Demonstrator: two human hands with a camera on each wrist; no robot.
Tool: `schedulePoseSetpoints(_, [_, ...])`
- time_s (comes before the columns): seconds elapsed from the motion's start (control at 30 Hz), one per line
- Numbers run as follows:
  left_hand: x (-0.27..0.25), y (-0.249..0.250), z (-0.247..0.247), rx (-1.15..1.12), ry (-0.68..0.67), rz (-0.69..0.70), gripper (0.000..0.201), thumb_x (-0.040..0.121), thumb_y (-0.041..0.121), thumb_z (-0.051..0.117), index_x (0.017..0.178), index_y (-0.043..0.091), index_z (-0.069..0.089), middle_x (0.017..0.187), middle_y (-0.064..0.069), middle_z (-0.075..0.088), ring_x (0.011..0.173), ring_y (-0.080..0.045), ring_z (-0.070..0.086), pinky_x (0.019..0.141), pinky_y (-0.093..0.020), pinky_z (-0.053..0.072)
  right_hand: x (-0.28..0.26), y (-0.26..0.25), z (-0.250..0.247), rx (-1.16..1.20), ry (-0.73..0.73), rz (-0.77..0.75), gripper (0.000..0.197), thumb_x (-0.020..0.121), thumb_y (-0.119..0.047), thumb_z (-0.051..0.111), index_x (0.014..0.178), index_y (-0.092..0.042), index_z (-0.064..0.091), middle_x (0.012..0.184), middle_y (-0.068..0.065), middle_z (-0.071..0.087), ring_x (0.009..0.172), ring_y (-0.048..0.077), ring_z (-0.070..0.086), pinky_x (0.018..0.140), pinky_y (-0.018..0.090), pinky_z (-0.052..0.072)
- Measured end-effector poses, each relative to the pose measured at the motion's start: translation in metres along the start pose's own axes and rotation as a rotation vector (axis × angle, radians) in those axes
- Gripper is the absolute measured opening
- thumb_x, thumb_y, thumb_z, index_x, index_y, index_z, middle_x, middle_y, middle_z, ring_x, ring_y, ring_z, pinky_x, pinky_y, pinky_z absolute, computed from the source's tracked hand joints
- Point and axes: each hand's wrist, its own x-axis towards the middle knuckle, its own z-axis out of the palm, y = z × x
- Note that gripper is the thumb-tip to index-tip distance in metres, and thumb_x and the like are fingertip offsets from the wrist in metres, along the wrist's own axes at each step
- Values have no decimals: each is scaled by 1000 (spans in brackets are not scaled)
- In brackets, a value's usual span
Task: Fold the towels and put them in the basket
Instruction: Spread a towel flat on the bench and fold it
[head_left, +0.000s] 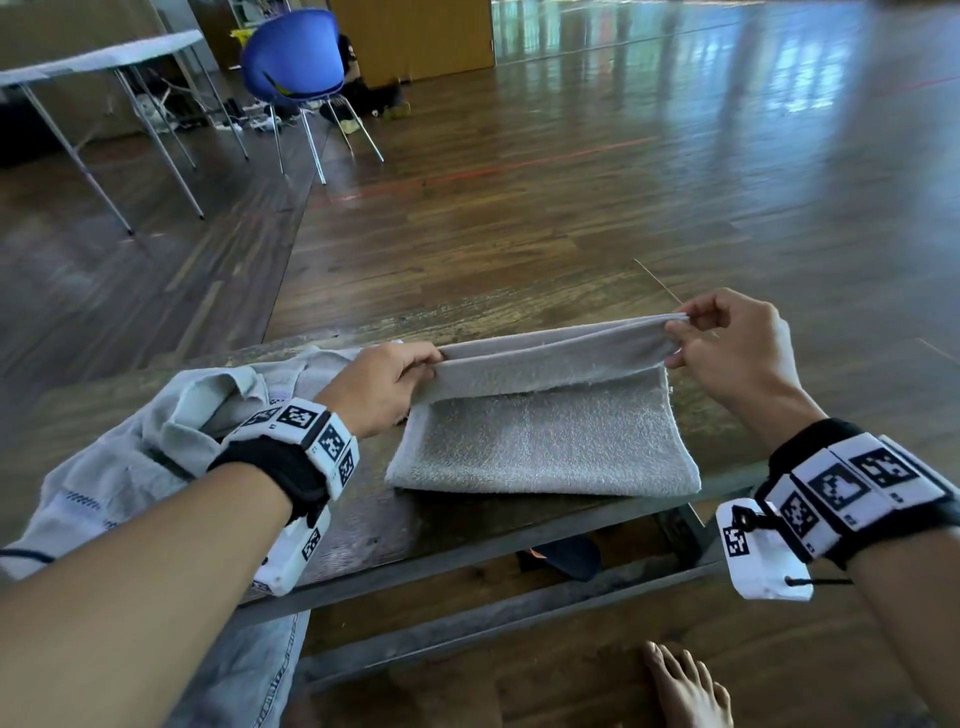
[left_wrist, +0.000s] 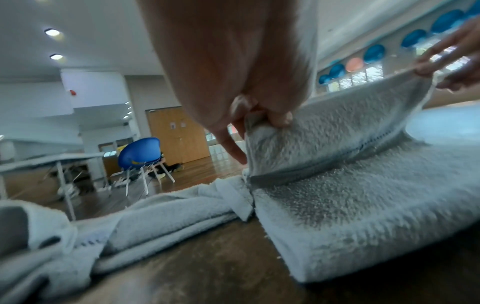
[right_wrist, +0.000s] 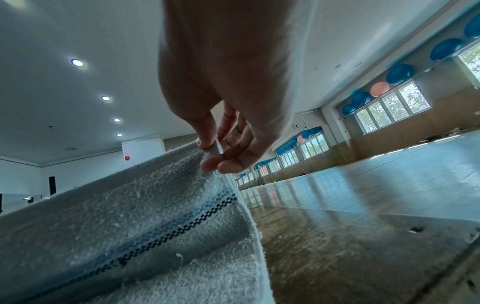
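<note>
- towel (head_left: 540, 447), grey terry, lies on wooden table (head_left: 519, 312) near its front edge, between both hands, already folded with fold line toward the person
- far edge of towel is lifted off the table, stretched in a line between the two hands, lower layer stays flat on the table
- left hand (head_left: 382, 387) grips the left corner of the lifted edge, thumb on top, fingers curled under; left wrist view shows fingertips (left_wrist: 279, 119) pinching the cloth
- right hand (head_left: 727, 343) pinches the right corner of the lifted edge between thumb and forefinger; in right wrist view the thumb (right_wrist: 206, 131) is on the near side, other fingers loosely curled behind
- right hand holds its corner higher than the left, so the lifted edge slopes up to the right
- towel has a band of blue and dark checks, seen in right wrist view across the raised flap
- second towel (head_left: 156, 441), pale grey, lies crumpled on the table left of the folded one, partly under the left forearm, touching or just beside the folded towel's left edge
- basket not visible in any view
- wrist bands with black and white markers on both wrists
- blue chair (head_left: 293, 57) and white folding table (head_left: 98, 57) stand well apart at far left on wooden floor
- bare foot (head_left: 685, 691) on floor below the table, bottom right
</note>
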Motion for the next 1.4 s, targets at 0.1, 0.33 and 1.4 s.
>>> schedulePoseSetpoints(0.1, [-8,5,-14,109,18,174,19,106,19,39,109,20,58,79,-3,66,61,-21,61,52,-39,49,-1,0,-8,98,1,63,14,88,-11,78,85,-22,70,81,3,74,60,19,75,66,39,64])
schedulePoseSetpoints(0.33, [1,6,-50,263,96,328,15,102,17,46,103,8,57,96,-2,59,82,-23,58,73,-39,49,10,-23,-23,180,16,70,17,88,-8,77,83,-21,67,79,10,71,60,27,75,59,39,64])
schedulePoseSetpoints(1.4, [-93,-10,4,-534,-367,-326,20,89,19,71,99,2,74,97,-27,73,95,-44,70,89,-53,57,-65,18,-82,12,-684,272,11,88,-11,73,95,-5,68,76,0,67,70,11,63,73,26,54])
